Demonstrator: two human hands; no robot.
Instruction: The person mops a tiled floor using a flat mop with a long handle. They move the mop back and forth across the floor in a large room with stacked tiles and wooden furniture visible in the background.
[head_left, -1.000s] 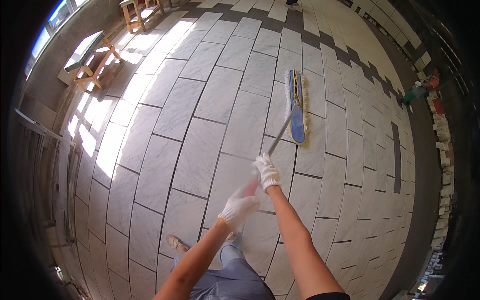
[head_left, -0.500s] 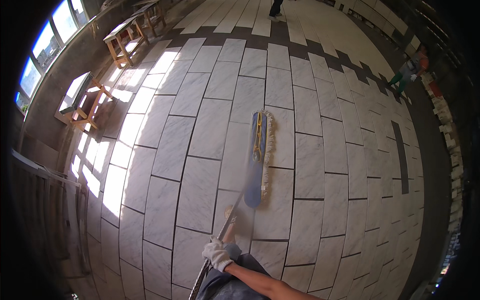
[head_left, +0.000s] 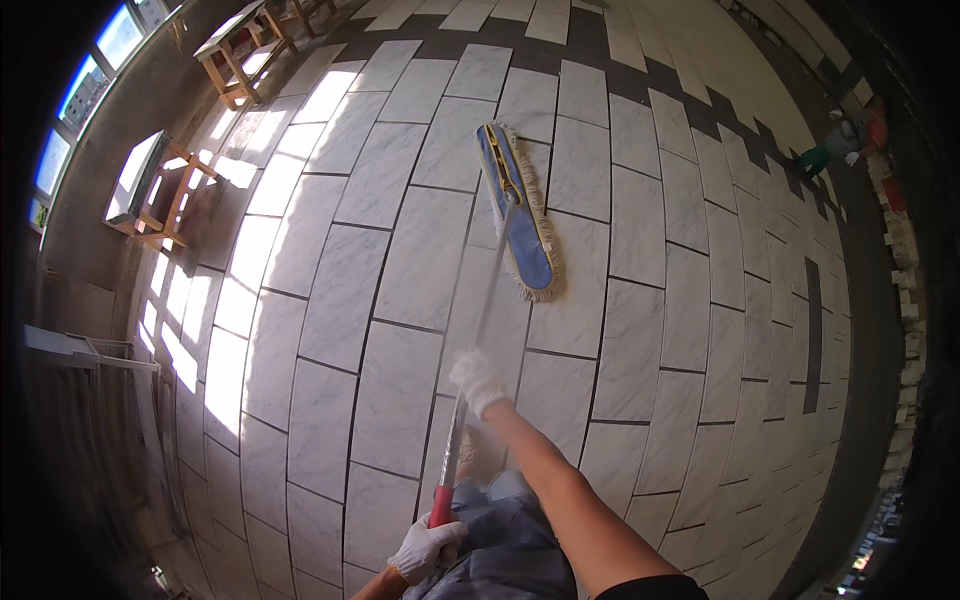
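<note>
A dust mop with a long blue pad and pale fringe lies on the marble-look tiles ahead of me, slanting from far left to near right. Its metal pole runs back toward my body and ends in a red grip. My left hand, in a white knit glove, is closed around the pole at the red grip, close to my waist. Farther along, my right hand, gloved too and slightly blurred, wraps the pole with the arm stretched forward.
Wooden trestle stands line the left wall under the windows. Another person bends at the far right beside a dark floor strip. Stacked pale pieces run along the right side. A dark strip lies among the right tiles.
The mop head has moved farther away and turned, its far end swinging left. My right hand has reached forward along the pole. My left hand has come into view on the red grip.
</note>
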